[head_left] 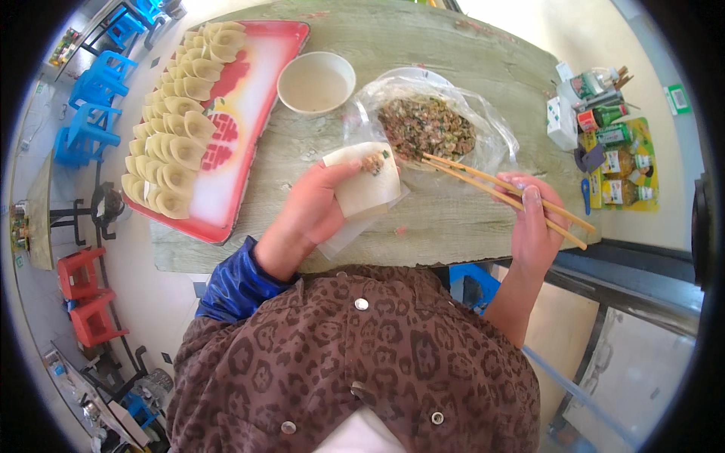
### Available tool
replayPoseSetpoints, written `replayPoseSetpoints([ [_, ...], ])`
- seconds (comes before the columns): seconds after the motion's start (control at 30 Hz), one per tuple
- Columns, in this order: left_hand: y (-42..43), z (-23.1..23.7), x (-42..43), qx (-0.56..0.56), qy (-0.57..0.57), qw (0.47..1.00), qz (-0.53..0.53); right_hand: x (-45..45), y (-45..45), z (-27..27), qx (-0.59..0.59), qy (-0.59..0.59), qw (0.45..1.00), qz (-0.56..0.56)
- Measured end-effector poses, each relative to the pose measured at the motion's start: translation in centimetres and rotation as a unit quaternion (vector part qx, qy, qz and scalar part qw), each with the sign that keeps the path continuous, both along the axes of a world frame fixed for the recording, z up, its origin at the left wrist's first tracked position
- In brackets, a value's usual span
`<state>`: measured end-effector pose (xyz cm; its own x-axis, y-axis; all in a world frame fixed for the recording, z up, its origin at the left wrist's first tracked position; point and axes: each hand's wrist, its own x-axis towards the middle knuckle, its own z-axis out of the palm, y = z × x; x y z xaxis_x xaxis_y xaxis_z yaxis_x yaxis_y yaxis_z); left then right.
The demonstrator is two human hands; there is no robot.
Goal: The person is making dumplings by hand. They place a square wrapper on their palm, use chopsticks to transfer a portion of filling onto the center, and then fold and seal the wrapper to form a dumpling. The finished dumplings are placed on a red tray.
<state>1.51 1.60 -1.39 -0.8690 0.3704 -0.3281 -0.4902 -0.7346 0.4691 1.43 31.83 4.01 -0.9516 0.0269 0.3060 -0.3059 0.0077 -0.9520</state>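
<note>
My left hand [317,206] holds a stack of square dough wrappers [368,189], with its thumb at a small lump of meat filling [374,162] on the top wrapper. In my right hand [532,218] is a pair of wooden chopsticks [504,192], their tips at the near edge of the minced meat filling [427,127]. That filling lies in a clear plastic bag [493,122] over a plate. A white bowl of cloudy liquid [315,84] stands left of the bag. Rows of folded wrappers [175,147] line the left side of a red-rimmed tray [241,187].
Bottles [617,161], a white box [561,122] and a blue spoon [586,195] are at the right, near the table's edge. Blue stools [93,127] and red stools [90,306] stand on the floor at the left. The wooden table's near edge [419,263] meets my jacket.
</note>
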Motion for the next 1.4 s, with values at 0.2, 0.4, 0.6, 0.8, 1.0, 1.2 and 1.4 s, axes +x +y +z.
replayPoseSetpoints([
  [0.2,0.3,0.8,0.1,-0.078,-0.029,0.996,-0.015,-0.8,0.1,-0.5,0.000,-0.012,1.000,0.006],
  [0.4,0.3,0.1,0.0,-0.049,-0.010,0.997,-0.062,-1.0,-0.2,-1.2,0.020,-0.023,0.999,0.018],
  [0.6,0.5,0.4,-0.1,-0.061,-0.012,0.996,-0.065,-1.4,-0.8,-2.0,0.009,-0.038,0.999,0.036],
  [0.8,0.5,0.1,0.0,-0.068,-0.016,0.995,-0.069,-1.8,-1.1,-2.7,0.002,-0.055,0.998,0.038],
  [1.0,0.5,0.5,-0.1,-0.040,-0.014,0.997,-0.071,-2.3,-1.2,-3.6,0.005,-0.060,0.997,0.040],
  [1.2,0.4,0.6,-0.2,-0.030,-0.023,0.997,-0.061,-2.3,-1.0,-3.1,-0.049,-0.028,0.998,0.001],
  [1.4,0.4,0.3,-0.2,-0.047,-0.029,0.997,-0.049,-2.3,-0.6,-2.9,0.011,-0.033,0.999,0.037],
])
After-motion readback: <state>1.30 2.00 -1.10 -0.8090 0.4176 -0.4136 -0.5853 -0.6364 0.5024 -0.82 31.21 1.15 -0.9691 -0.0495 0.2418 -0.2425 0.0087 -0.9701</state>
